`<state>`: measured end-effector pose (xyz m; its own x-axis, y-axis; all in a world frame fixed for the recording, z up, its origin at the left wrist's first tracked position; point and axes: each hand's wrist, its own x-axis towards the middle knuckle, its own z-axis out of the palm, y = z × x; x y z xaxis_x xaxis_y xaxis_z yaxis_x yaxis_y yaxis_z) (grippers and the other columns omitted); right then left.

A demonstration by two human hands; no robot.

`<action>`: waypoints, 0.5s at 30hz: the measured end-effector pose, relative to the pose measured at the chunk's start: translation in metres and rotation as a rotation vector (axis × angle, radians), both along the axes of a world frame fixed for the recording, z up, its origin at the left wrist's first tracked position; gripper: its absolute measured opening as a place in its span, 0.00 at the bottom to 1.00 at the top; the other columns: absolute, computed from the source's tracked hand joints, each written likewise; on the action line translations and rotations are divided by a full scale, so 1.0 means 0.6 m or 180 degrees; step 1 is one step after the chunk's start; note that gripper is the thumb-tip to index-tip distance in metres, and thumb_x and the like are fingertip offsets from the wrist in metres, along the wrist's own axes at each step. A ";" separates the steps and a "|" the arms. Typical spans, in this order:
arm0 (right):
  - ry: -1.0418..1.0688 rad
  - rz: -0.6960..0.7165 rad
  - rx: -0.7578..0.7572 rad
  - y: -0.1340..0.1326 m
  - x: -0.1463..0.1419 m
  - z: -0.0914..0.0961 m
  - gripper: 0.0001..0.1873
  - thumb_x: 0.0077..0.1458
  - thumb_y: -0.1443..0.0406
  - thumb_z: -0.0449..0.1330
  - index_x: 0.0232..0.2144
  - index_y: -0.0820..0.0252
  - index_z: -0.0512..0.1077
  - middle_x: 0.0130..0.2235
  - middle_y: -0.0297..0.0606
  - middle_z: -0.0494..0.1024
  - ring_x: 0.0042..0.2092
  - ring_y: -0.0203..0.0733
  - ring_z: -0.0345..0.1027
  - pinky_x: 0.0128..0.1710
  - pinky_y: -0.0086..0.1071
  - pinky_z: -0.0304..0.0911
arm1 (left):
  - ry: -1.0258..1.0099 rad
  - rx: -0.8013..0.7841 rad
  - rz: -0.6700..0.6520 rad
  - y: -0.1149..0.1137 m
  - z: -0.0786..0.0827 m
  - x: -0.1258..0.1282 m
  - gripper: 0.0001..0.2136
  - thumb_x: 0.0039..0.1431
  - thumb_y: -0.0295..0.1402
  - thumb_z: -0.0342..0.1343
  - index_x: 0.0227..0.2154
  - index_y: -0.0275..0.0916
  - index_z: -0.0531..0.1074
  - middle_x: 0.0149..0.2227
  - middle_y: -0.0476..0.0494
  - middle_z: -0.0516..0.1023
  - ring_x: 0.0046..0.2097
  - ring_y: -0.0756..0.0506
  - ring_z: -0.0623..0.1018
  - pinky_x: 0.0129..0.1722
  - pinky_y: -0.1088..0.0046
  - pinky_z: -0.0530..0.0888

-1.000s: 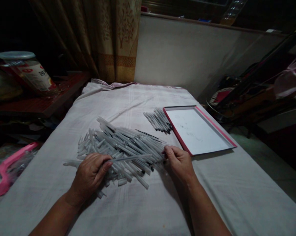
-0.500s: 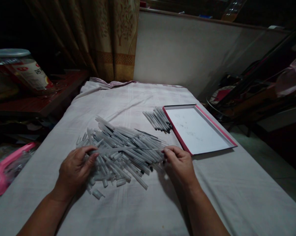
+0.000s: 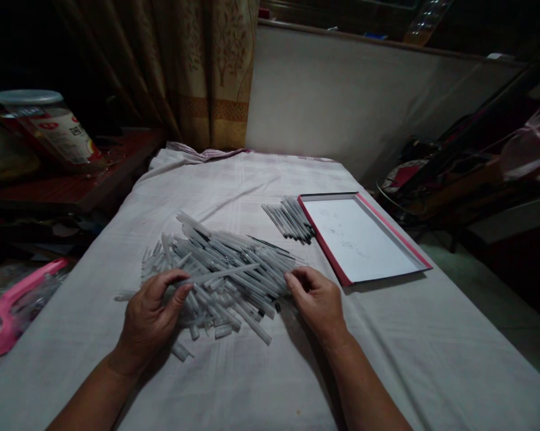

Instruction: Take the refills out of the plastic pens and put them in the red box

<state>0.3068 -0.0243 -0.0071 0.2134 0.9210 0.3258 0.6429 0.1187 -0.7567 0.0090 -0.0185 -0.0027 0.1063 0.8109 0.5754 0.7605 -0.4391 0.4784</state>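
My left hand (image 3: 155, 305) is closed, thumb and fingers pinching the near end of a clear pen barrel (image 3: 234, 272) that points right above the pile. My right hand (image 3: 317, 299) is closed in a pinch at the pile's right edge, apart from the barrel's far end; what its fingertips hold, if anything, I cannot make out. Between and beyond both hands spreads a heap of clear pen parts (image 3: 225, 251), with long barrels, short caps and thin dark-tipped refills. A small clear piece (image 3: 124, 296) shows just left of my left hand.
Right of the heap, a neat row of pens (image 3: 288, 220) lies beside a shallow red-edged box lid (image 3: 326, 257) with a white inside. A pale checked cloth (image 3: 234, 389) covers the table. A lidded jar (image 3: 57, 131) stands on the dark side table at left.
My left hand has moved slightly right, with the barrel tilting upward. My right hand has shifted a little left. The thin strand between barrel and right fingertips no longer shows.
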 end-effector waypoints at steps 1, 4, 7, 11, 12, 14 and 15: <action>0.0055 0.0089 0.0009 -0.002 -0.002 0.003 0.16 0.56 0.56 0.58 0.23 0.59 0.75 0.21 0.34 0.74 0.24 0.37 0.67 0.26 0.29 0.60 | 0.0007 0.0067 -0.0091 -0.003 0.000 0.006 0.11 0.67 0.44 0.51 0.40 0.43 0.72 0.34 0.48 0.80 0.32 0.46 0.80 0.32 0.72 0.75; 0.0452 0.0633 -0.0142 -0.011 -0.013 0.012 0.23 0.61 0.53 0.53 0.20 0.59 0.73 0.19 0.33 0.70 0.23 0.36 0.65 0.25 0.29 0.58 | 0.0001 0.0212 -0.0425 -0.014 0.003 0.027 0.10 0.68 0.42 0.52 0.40 0.42 0.71 0.32 0.49 0.79 0.33 0.47 0.80 0.33 0.73 0.75; 0.1009 0.1027 -0.0600 -0.017 -0.025 0.015 0.29 0.62 0.48 0.51 0.18 0.60 0.71 0.17 0.31 0.65 0.20 0.34 0.59 0.22 0.28 0.55 | -0.0021 0.0212 -0.0650 -0.022 0.008 0.043 0.07 0.69 0.38 0.51 0.40 0.42 0.71 0.33 0.50 0.79 0.35 0.48 0.80 0.36 0.74 0.75; 0.1537 0.1113 -0.1034 -0.015 -0.027 0.013 0.32 0.59 0.43 0.55 0.16 0.60 0.69 0.15 0.29 0.60 0.19 0.32 0.51 0.19 0.27 0.49 | 0.0325 0.0250 -0.0875 -0.021 0.011 0.044 0.07 0.70 0.36 0.50 0.43 0.42 0.71 0.34 0.49 0.80 0.36 0.48 0.79 0.39 0.73 0.73; 0.1622 0.1128 -0.1058 -0.014 -0.025 0.012 0.31 0.58 0.42 0.55 0.17 0.60 0.69 0.15 0.28 0.59 0.19 0.31 0.50 0.19 0.27 0.48 | 0.0455 0.0301 -0.0913 -0.019 0.011 0.042 0.07 0.70 0.36 0.50 0.43 0.41 0.72 0.34 0.48 0.80 0.36 0.47 0.79 0.39 0.72 0.73; 0.1746 0.1155 -0.1057 -0.012 -0.022 0.010 0.31 0.58 0.42 0.56 0.18 0.60 0.69 0.15 0.27 0.58 0.19 0.31 0.49 0.19 0.27 0.48 | 0.0645 0.0379 -0.0983 -0.017 0.013 0.039 0.08 0.70 0.36 0.50 0.41 0.41 0.72 0.33 0.48 0.79 0.34 0.47 0.77 0.39 0.70 0.71; 0.1780 0.1164 -0.1038 -0.012 -0.021 0.010 0.30 0.58 0.43 0.57 0.18 0.60 0.69 0.15 0.27 0.58 0.19 0.31 0.50 0.19 0.27 0.48 | 0.0670 0.0351 -0.1018 -0.016 0.014 0.038 0.09 0.70 0.36 0.49 0.39 0.41 0.72 0.31 0.48 0.78 0.33 0.47 0.76 0.38 0.70 0.70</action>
